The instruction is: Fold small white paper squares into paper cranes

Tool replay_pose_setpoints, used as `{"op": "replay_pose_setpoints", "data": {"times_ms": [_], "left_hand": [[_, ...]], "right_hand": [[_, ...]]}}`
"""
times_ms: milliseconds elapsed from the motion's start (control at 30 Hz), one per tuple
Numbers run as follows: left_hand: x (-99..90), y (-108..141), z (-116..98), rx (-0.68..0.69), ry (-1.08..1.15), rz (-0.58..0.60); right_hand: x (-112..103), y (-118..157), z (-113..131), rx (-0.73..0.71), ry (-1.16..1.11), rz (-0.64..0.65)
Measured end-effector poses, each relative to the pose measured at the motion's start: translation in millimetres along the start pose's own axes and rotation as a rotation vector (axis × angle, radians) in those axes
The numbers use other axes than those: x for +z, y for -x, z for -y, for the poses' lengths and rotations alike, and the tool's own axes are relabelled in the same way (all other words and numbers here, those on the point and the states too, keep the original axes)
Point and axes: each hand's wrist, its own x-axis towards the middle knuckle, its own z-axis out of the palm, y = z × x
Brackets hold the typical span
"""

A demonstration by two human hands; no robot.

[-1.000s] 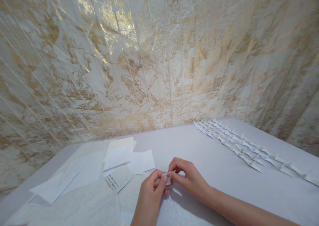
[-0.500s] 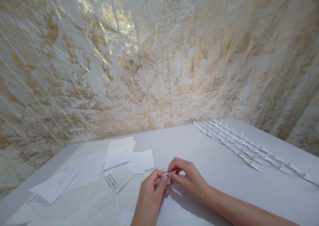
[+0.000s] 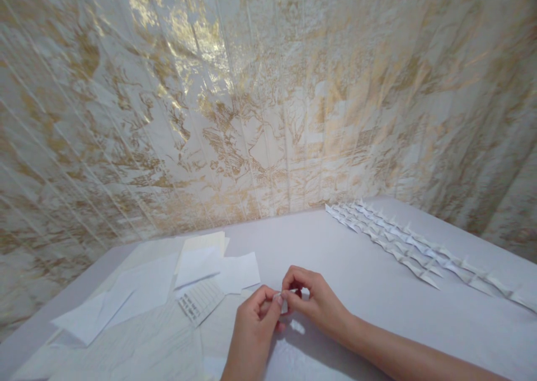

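The left hand [image 3: 253, 320] and right hand [image 3: 318, 298] have fingers pinching a small white folded paper [image 3: 284, 305]. It looks light and bendy; hold its edges gently.

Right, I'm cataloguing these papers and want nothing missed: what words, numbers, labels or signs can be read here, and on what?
No text is readable.
Lined card: dark lines of marks, too blurred to read.
Large sheet: faint marks, too faint to read.
Held paper: too small to tell.
Folded strips: no lettering visible.
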Motion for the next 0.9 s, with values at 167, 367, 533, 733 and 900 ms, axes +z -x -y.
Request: {"op": "replay_pose_setpoints", "data": {"times_ms": [167,367,533,733,900], "left_hand": [[-1.3,-1,-1,-0.016,0.03,-0.041],[-4.0,-4,5,-0.048,0.063,-0.041],[-3.1,-7,11,-0.086,0.098,-0.044],[-3.5,-7,10,-0.079,0.112,-0.062],[-2.1,-6,7,-0.08,0.125,-0.063]], "right_hand": [[-5,-3,3,0.114,-0.089,0.09],[-8,-5,0,0.168,-0.131,0.071],[-6,-5,-1,0.208,-0.211,0.083],[-6,-6,-4,0.255,-0.293,0.062],[-6,-8,-10,0.279,-0.321,0.047]]}}
